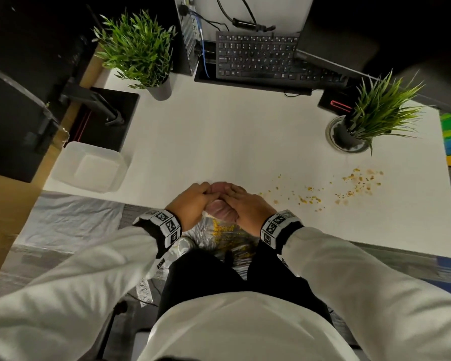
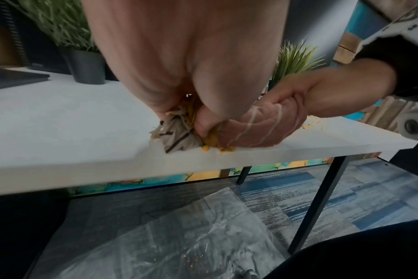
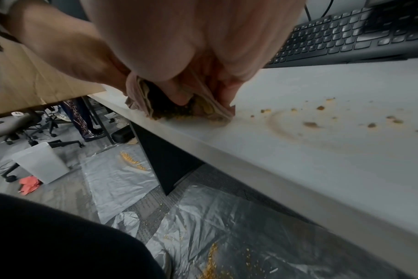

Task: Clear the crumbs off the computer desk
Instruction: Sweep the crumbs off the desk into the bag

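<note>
Nearest me, at the bottom centre of the head view, both my hands sit together at the front edge of the desk (image 1: 219, 131). My left hand (image 1: 193, 204) and my right hand (image 1: 245, 208) are each curled round the same bunched cloth (image 1: 220, 208), fingertips meeting over its top. In the left wrist view the cloth (image 2: 177, 134) is pressed onto the desk right at the lip, with yellow crumbs caught under its fold. The right wrist view shows the same: my fingers pinch the wad down, and a small heap of crumbs lies at its lower edge, just short of the drop.

Below the edge, plastic sheeting (image 3: 215, 217) covers the floor and already carries yellow crumbs, so I judge the cloth is meant to push its load over the lip onto it.

The relation that matters for what follows: the remaining crumbs (image 1: 349, 186) lie to the right of my hands in the head view, a loose band whose long axis runs from near my right hand out toward the middle right of the frame, rising slightly away from the front edge. The densest patch is at the far end, below the right-hand plant (image 1: 375, 113). My right hand is plainly the nearer one. A faint curved smear shows on the desk in the right wrist view, between the cloth and the crumbs.

Farther back, at the top of the frame, the keyboard (image 1: 258, 58) stands well apart from the crumbs.
</note>
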